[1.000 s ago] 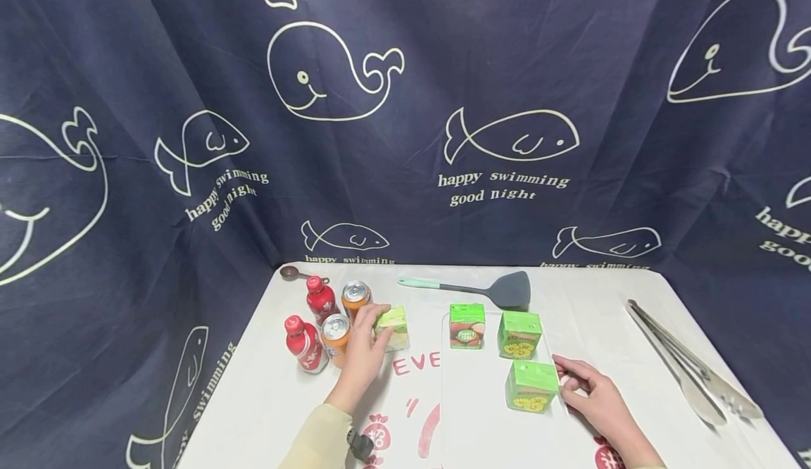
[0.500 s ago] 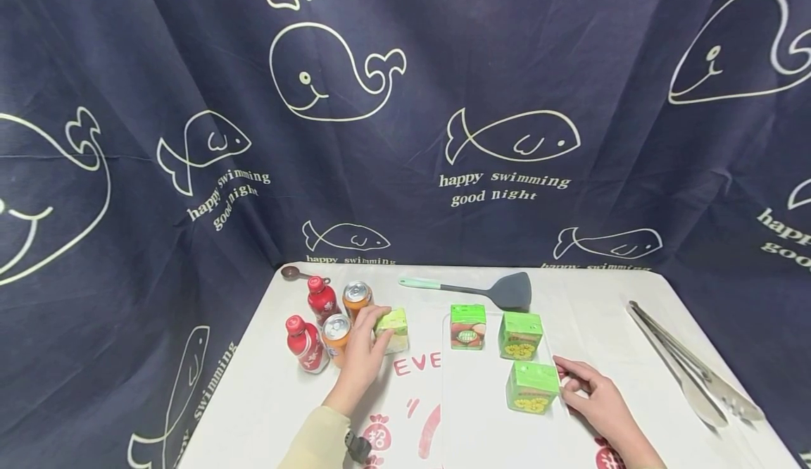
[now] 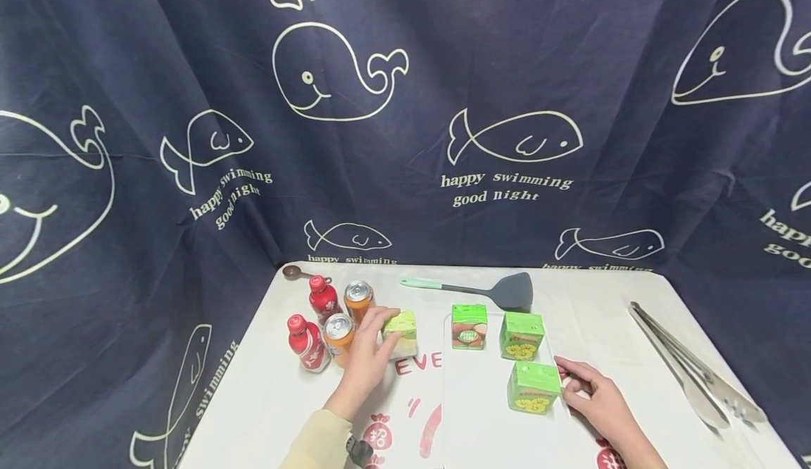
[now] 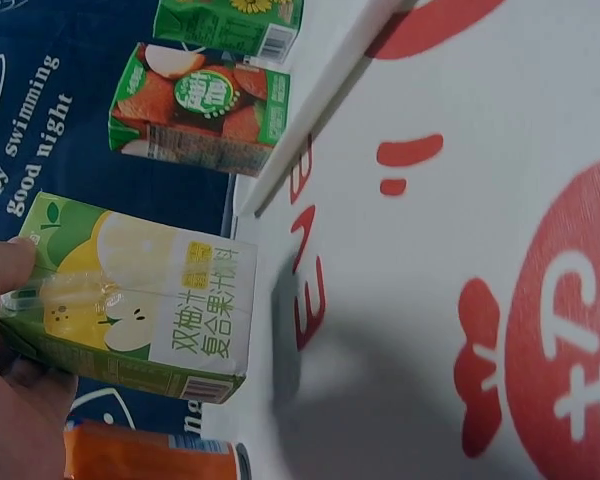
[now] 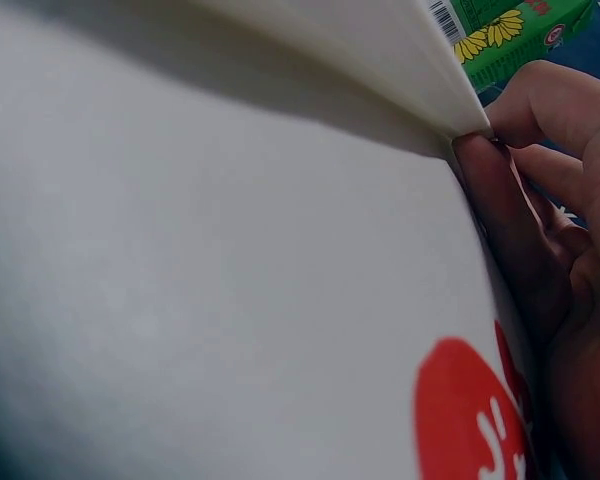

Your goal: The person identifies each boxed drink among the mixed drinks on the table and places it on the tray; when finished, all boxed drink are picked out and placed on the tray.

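My left hand (image 3: 369, 349) grips a yellow-green juice carton (image 3: 403, 335) near its top, its fruit print facing the left wrist view (image 4: 140, 295). A shadow falls on the table beside the carton's base. On the right, my right hand (image 3: 592, 393) pinches the side edge of a white tray (image 3: 475, 413) between finger and thumb. Three green juice cartons stand on that tray: one with red fruit (image 3: 469, 328) at the back left, one with yellow flowers (image 3: 522, 336) at the back right, and another flowered carton (image 3: 533, 388) nearest my right hand.
Left of my left hand stand two orange cans (image 3: 338, 335) and two red bottles (image 3: 307, 344). A brown measuring spoon (image 3: 293, 272) lies at the back left corner. Behind the tray lies a spatula (image 3: 512, 291), and metal tongs (image 3: 693, 363) lie at the right.
The yellow-green carton has moved slightly to the right with my left hand, away from the orange cans. My right hand stays at the tray's edge.
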Available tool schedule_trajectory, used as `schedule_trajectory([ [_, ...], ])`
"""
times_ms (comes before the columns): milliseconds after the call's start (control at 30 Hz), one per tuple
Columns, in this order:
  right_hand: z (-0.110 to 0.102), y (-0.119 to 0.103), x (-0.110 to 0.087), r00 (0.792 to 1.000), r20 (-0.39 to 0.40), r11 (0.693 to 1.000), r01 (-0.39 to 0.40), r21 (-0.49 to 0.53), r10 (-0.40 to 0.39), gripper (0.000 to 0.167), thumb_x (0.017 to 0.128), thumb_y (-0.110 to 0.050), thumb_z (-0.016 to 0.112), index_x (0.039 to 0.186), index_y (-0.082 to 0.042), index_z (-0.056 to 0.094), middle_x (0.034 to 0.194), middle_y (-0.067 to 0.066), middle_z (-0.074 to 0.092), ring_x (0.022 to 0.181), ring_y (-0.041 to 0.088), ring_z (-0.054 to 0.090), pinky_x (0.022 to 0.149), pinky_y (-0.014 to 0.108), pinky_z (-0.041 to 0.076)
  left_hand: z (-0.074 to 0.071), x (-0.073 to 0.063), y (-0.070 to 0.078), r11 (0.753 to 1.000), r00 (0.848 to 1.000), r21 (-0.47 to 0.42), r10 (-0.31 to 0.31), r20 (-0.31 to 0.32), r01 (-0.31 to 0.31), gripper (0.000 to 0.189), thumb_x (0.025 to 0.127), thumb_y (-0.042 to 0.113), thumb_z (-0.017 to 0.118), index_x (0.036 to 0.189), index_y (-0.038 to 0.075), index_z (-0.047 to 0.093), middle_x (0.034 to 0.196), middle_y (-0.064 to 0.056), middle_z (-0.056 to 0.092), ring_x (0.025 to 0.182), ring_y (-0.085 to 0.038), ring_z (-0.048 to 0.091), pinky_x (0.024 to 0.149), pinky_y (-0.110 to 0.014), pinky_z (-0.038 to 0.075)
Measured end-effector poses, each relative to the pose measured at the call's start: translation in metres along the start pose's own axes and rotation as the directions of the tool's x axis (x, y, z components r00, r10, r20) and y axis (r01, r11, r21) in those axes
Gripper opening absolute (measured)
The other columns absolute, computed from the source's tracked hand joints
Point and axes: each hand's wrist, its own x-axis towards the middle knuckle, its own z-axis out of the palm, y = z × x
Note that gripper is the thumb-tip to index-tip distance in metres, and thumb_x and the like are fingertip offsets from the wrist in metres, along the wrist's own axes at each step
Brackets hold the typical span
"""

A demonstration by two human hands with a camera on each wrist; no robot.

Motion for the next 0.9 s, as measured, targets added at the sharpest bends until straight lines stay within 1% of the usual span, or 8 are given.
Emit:
schedule_trajectory([
  [133, 0.000, 0.000, 0.000, 1.000, -0.005, 1.000, 0.009, -0.012, -0.009, 0.065, 0.084, -0.001, 0.075, 0.146, 0.001, 0.056, 0.130, 0.018, 0.061, 0.085, 0.008, 0.059, 0.061, 0.025, 0.057, 0.003, 0.000, 0.007, 1.000, 1.000, -0.007, 0.009, 0.029, -0.008, 0.039, 0.098, 0.013, 0.074, 0.136, 0.014, 0.066, 0.133, 0.004, 0.059, 0.130, -0.018, 0.056, 0.114, -0.045, 0.044],
  [367, 0.000, 0.000, 0.000, 1.000, -0.002, 1.000, 0.022, 0.012, -0.022, 0.063, 0.085, 0.000, 0.074, 0.146, 0.002, 0.056, 0.130, 0.018, 0.060, 0.084, 0.008, 0.060, 0.060, 0.026, 0.057, 0.014, -0.001, 0.021, 0.998, 0.996, -0.039, 0.047, 0.079, -0.044, 0.039, 0.099, 0.016, 0.072, 0.137, 0.013, 0.065, 0.134, 0.007, 0.059, 0.129, -0.015, 0.057, 0.113, -0.043, 0.046],
  [467, 0.000, 0.000, 0.000, 1.000, 0.000, 0.999, 0.020, 0.029, -0.020, 0.063, 0.085, 0.001, 0.074, 0.146, 0.002, 0.056, 0.128, 0.018, 0.060, 0.082, 0.008, 0.060, 0.059, 0.027, 0.057, 0.021, -0.002, 0.025, 0.997, 0.992, -0.044, 0.065, 0.108, -0.060, 0.039, 0.100, 0.017, 0.071, 0.138, 0.011, 0.064, 0.135, 0.007, 0.057, 0.129, -0.016, 0.056, 0.113, -0.042, 0.046],
  [533, 0.000, 0.001, 0.000, 1.000, 0.002, 0.999, 0.015, 0.037, -0.015, 0.063, 0.085, 0.001, 0.074, 0.146, 0.002, 0.056, 0.127, 0.017, 0.060, 0.080, 0.009, 0.061, 0.059, 0.027, 0.058, 0.027, -0.003, 0.028, 0.997, 0.989, -0.047, 0.074, 0.125, -0.068, 0.039, 0.101, 0.017, 0.070, 0.139, 0.013, 0.064, 0.135, 0.007, 0.057, 0.130, -0.016, 0.055, 0.114, -0.041, 0.045],
  [700, 0.000, 0.000, -0.001, 1.000, 0.001, 1.000, 0.014, 0.014, -0.014, 0.064, 0.085, 0.000, 0.075, 0.146, 0.002, 0.056, 0.129, 0.018, 0.061, 0.083, 0.009, 0.060, 0.062, 0.026, 0.057, 0.040, -0.006, 0.038, 0.995, 0.984, -0.067, 0.080, 0.161, -0.070, 0.037, 0.101, 0.019, 0.069, 0.138, 0.017, 0.064, 0.135, 0.011, 0.056, 0.130, -0.012, 0.055, 0.114, -0.038, 0.045],
  [900, -0.001, 0.001, 0.000, 1.000, 0.001, 1.000, 0.013, -0.006, -0.013, 0.064, 0.086, -0.002, 0.075, 0.147, 0.001, 0.056, 0.131, 0.018, 0.061, 0.086, 0.009, 0.059, 0.065, 0.024, 0.056, 0.056, -0.009, 0.050, 0.991, 0.975, -0.096, 0.109, 0.196, -0.091, 0.039, 0.101, 0.021, 0.070, 0.139, 0.013, 0.064, 0.135, 0.011, 0.056, 0.128, -0.010, 0.056, 0.109, -0.035, 0.049],
])
